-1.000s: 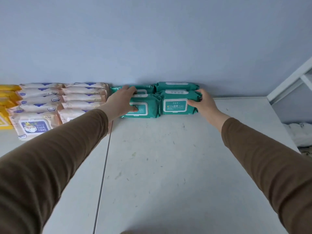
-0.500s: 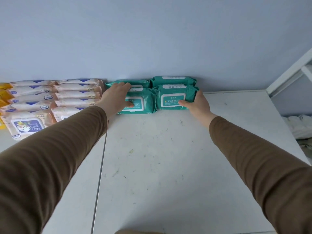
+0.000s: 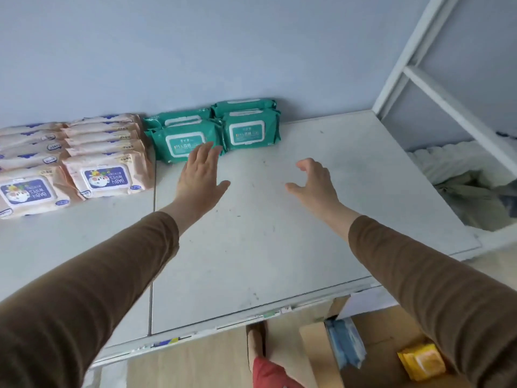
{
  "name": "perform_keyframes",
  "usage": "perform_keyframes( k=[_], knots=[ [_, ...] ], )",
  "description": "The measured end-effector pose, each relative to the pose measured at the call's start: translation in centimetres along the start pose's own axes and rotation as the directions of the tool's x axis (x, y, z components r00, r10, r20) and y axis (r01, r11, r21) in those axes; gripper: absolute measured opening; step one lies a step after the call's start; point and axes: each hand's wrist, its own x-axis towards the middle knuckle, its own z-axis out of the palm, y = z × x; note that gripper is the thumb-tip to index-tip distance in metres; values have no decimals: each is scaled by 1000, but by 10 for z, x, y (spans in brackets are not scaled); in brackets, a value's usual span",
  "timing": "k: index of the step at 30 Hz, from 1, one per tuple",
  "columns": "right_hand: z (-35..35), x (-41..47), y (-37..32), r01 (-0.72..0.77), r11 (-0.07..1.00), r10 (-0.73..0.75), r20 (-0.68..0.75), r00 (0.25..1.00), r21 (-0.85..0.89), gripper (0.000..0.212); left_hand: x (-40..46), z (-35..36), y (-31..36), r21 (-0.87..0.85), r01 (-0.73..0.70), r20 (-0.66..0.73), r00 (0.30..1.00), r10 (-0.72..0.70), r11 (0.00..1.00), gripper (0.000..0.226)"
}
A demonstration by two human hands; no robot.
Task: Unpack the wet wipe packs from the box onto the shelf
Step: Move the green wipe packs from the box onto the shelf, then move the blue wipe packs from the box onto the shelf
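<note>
Both hands are empty: left hand [image 3: 200, 177] flat, right hand [image 3: 314, 182] loosely curled. The green wipe packs [image 3: 215, 130] sit beyond the fingertips against the wall (tidy rows), box [image 3: 363, 351] below the right arm.

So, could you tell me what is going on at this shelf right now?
A person is unpacking wet wipe packs onto the white shelf. Four green wet wipe packs sit against the blue wall beside the peach baby wipe packs. The left hand and right hand hover open and hold nothing. Below, the open cardboard box holds blue and yellow packs.
</note>
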Motion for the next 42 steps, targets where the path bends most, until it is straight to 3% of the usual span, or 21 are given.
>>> perform_keyframes(
  k=[10,17,20,25,30,35,37,39,42],
  knots=[
    [-84,-205,97,104,989,-124,-214,969,-104,27,-145,34,173,-232,-262,37,960,278,937,61],
    [-121,-287,215,-7,1000,8,-284,959,3,11,-211,88,295,-310,-556,-4,812,583,771,52],
    [-116,-314,277,-121,989,139,-245,959,89,12,-235,134,330,-322,-550,103,789,606,771,51],
    [-84,-352,388,-382,913,388,-17,922,141,18,-264,231,363,-313,-310,412,807,423,898,49],
    [-18,-362,480,-610,772,563,256,786,176,27,-283,343,366,-121,-215,664,708,240,969,58],
    [67,-355,547,-765,611,674,374,637,202,40,-291,447,359,13,-301,757,626,187,954,51],
    [102,-356,569,-841,480,724,428,540,250,49,-290,486,356,61,-353,792,587,170,934,47],
    [135,-356,586,-916,279,752,527,396,289,59,-287,522,351,122,-403,823,552,134,907,44],
    [179,-353,603,-942,6,743,629,229,336,64,-284,568,338,206,-448,835,545,83,870,39]
  ],
)
